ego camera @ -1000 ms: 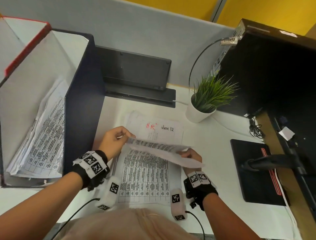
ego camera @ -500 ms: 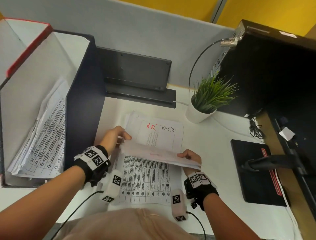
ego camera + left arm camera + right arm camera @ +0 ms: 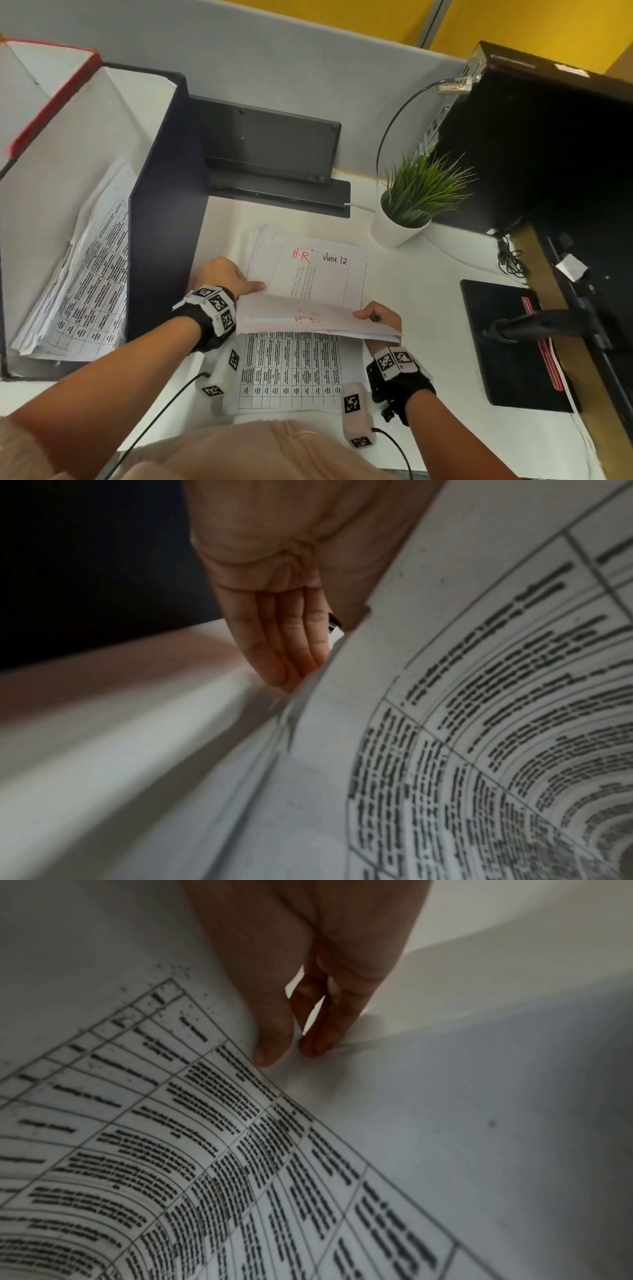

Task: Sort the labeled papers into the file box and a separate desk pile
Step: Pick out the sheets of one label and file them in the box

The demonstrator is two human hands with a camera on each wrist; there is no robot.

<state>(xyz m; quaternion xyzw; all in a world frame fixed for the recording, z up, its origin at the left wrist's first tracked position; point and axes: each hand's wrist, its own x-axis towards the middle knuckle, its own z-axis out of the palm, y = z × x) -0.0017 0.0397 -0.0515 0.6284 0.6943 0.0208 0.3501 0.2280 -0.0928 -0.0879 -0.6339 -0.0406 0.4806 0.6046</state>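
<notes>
My two hands hold one lifted sheet above the desk pile; faint red writing shows through its blank face. My left hand pinches its left edge, thumb on top, fingers under the sheet. My right hand pinches the right edge, fingers beneath the sheet. Under it lies the paper stack, with a sheet marked "H.R June 12" on the far part and a printed table page nearer me. The open file box at the left holds several printed papers.
A potted plant stands behind the stack to the right. A black stand sits against the grey partition. A dark computer case and a black pad fill the right side. The box's dark wall borders the stack.
The lifted sheet has turned and come toward me, so its blank face with red show-through now faces up. Both hands stay on its edges, nearly in place.
</notes>
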